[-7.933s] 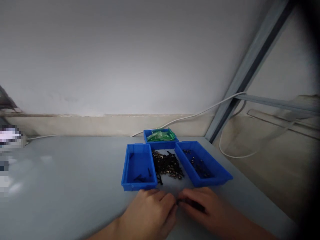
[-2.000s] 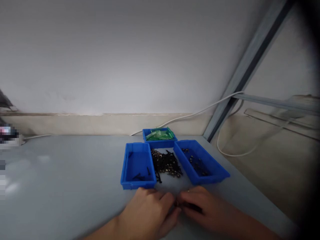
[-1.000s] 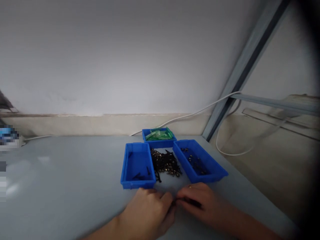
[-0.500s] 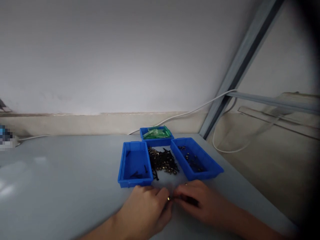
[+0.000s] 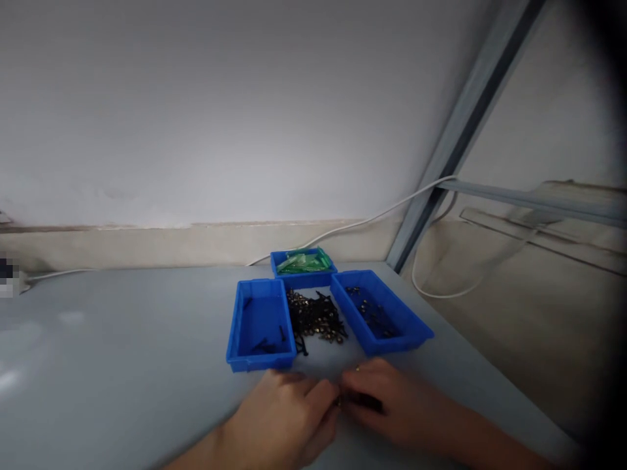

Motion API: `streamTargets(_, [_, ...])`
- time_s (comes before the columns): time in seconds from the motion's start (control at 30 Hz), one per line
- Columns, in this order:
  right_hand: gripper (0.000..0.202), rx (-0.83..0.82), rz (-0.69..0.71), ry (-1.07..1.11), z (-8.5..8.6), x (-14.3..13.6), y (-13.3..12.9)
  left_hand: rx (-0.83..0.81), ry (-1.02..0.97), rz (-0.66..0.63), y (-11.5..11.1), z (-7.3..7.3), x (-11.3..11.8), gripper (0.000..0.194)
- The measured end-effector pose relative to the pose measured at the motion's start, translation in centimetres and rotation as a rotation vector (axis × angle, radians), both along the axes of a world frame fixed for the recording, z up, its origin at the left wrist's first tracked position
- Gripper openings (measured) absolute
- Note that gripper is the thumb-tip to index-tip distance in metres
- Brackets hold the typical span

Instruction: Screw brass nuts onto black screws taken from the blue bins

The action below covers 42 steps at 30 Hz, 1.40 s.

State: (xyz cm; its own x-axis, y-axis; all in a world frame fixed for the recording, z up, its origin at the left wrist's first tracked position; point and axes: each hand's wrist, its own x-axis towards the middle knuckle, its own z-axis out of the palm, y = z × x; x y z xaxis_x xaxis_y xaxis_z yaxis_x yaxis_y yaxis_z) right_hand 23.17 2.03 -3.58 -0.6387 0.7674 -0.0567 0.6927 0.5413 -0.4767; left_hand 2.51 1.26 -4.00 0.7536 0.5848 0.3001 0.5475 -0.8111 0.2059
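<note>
Many slender black metal pieces and brassy bits (image 5: 317, 318) lie heaped on the grey counter (image 5: 122, 339), far more than in the left blue plastic tray (image 5: 260, 363) or right blue plastic tray (image 5: 399, 344), so much seems left, while nearer, the left hand (image 5: 289, 414) and right hand (image 5: 386, 398) close fingertip grips on one small metal piece (image 5: 339, 402), too blurred to identify.

1. Grey worktop (image 5: 122, 339) carrying a heap of dark screws and shiny bits (image 5: 316, 316).
2. Left of the heap: a first blue tray (image 5: 261, 363).
3. Right of the heap: a second blue tray (image 5: 399, 344).
4. Behind the heap: a third blue tray (image 5: 308, 281).
</note>
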Motion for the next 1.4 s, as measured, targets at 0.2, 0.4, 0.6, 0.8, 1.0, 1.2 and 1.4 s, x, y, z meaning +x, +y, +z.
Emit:
streamTargets(0.2, [0.017,0.019,-0.006,0.012,0.27,-0.02,-0.07,-0.008,-0.017,0.015,-0.14,0.0,-0.11,0.009])
streamTargets(0.4, [0.017,0.027,-0.025,0.013,0.79,-0.21,-0.07,-0.084,0.11,0.1,-0.15,0.41,0.0,0.004])
streamTargets(0.6, [0.019,0.049,-0.026,0.019,0.82,-0.28,0.03,-0.117,0.153,0.086,-0.05,0.47,0.18,0.007])
streamTargets(0.8, [0.018,0.074,-0.019,0.022,0.66,-0.21,-0.03,-0.151,0.145,0.078,-0.06,0.6,0.2,0.006])
streamTargets(1.0, [0.019,0.082,-0.01,0.026,0.25,-0.08,0.08,-0.145,0.129,0.07,-0.06,0.43,0.15,0.007])
streamTargets(1.2, [0.016,0.096,-0.006,0.007,0.3,-0.14,0.01,-0.133,0.123,0.086,-0.13,0.29,0.11,0.008])
streamTargets(1.4, [0.018,0.091,-0.002,0.027,0.21,-0.17,0.1,-0.149,0.141,0.09,-0.1,0.4,0.13,0.009])
